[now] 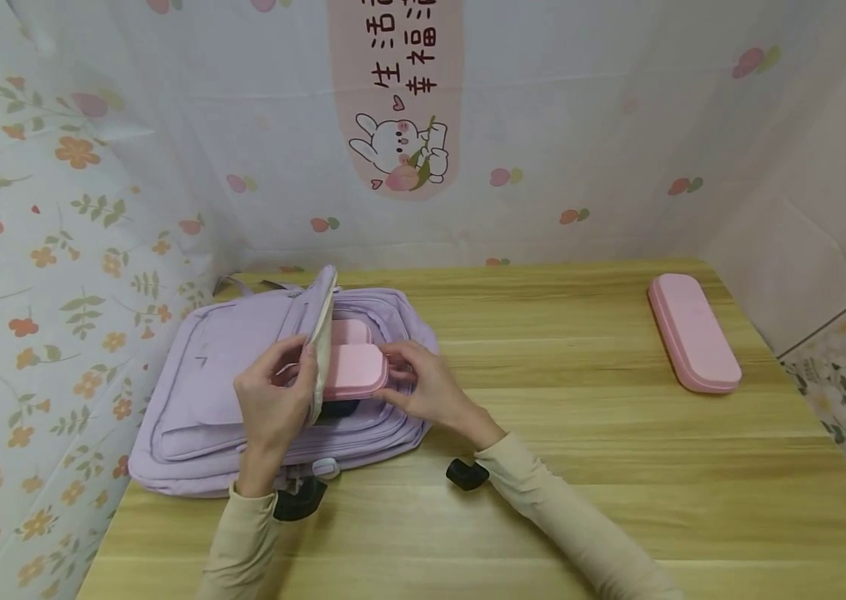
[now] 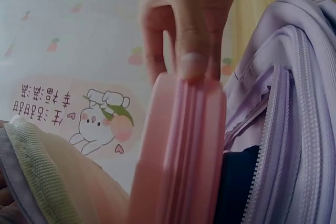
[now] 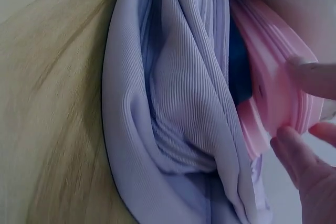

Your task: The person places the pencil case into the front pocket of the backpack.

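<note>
A lilac backpack (image 1: 220, 358) lies on the table with its front flap lifted. My left hand (image 1: 276, 392) pinches the edge of that flap and holds it up. With thumb and fingers, my right hand (image 1: 430, 387) grips the end of a pink zip case (image 1: 355, 368), which sits partly inside the opened compartment. Behind it, a second pink case (image 1: 351, 331) shows in the same compartment; the flap hides part of both. Beside the gripped case, something dark blue (image 2: 239, 184) shows inside the bag in the left wrist view; its kind is unclear.
Another pink case (image 1: 695, 333) lies on the wooden table (image 1: 558, 350) at the far right. A patterned cloth (image 1: 580, 142) hangs behind the table, and a flowered one (image 1: 40, 317) hangs along the left side. The backpack's buckle (image 1: 325, 468) rests near its front edge.
</note>
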Available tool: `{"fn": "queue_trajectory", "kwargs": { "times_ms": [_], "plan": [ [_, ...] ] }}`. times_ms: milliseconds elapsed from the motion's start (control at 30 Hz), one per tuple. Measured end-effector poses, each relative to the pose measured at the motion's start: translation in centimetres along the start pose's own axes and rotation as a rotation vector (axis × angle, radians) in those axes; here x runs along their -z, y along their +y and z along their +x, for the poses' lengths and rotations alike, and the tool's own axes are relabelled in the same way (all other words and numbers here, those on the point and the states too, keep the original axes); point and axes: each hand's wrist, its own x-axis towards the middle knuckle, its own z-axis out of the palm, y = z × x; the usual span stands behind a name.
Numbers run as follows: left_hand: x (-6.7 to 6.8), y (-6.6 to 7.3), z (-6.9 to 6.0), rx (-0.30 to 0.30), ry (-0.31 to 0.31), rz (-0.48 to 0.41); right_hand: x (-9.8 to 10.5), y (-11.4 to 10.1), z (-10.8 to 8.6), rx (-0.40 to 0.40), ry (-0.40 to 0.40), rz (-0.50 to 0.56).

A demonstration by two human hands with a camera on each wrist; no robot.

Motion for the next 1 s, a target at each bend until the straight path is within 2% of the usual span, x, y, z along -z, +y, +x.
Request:
{"fn": "queue_trajectory", "kwargs": {
  "times_ms": [233,433,600,800,1000],
  "plan": [
    [-0.4,0.2,-0.2,-0.012,-0.003,-0.023,-1.2,-0.2,0.0,0.017,-0.014,0.105],
    [-0.5,0.2,-0.3,-0.009,-0.004,-0.021,-1.9,0.0,0.5,0.031,0.070,0.048],
    [-0.7,0.3,-0.4,-0.013,0.008,-0.025,-2.4,0.3,0.7,0.014,0.120,0.064],
    [-0.7,0.3,-0.5,0.007,-0.010,0.004,-2.3,0.3,0.5,0.005,0.092,0.037],
    [-0.7,0.0,-0.8,0.050,-0.037,0.034,-0.5,0.4,0.4,0.011,0.066,-0.044]
  ]
}}
